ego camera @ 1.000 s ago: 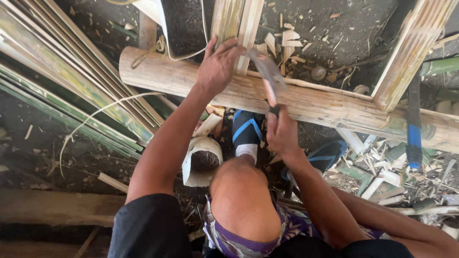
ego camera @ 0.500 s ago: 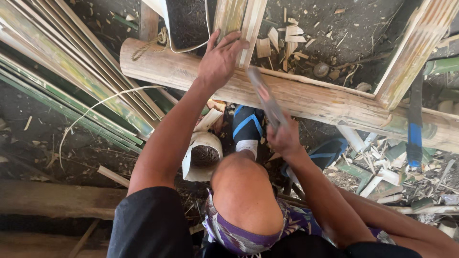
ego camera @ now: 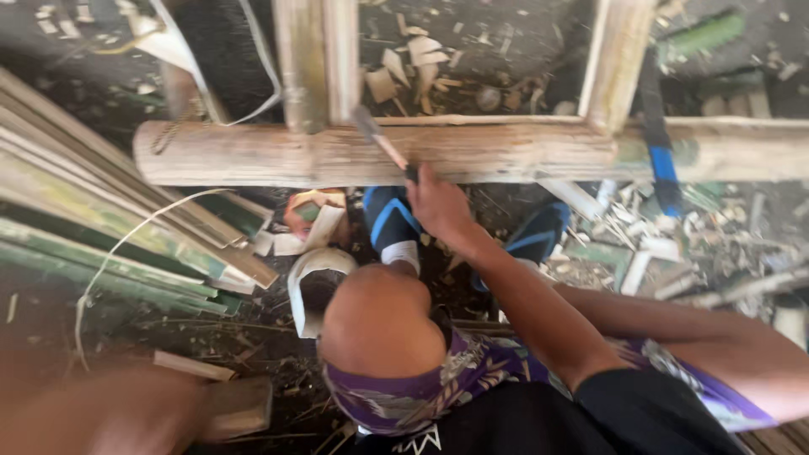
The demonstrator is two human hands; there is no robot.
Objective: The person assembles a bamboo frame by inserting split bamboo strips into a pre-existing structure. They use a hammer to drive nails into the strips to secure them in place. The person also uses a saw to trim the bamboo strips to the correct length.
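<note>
One right hand (ego camera: 438, 206) presses knife (ego camera: 381, 141) against log (ego camera: 506, 152).

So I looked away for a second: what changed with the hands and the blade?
The left hand let go of the pole and left the view. The right hand swung the blade down onto the pole beside the upright. The right hand kept its grip; the pole lies as before.

I see a dirt floor (ego camera: 742, 50) strewn with wood chips (ego camera: 404, 63), bamboo strips (ego camera: 109, 227) and a thick bamboo pole (ego camera: 506, 152).
</note>
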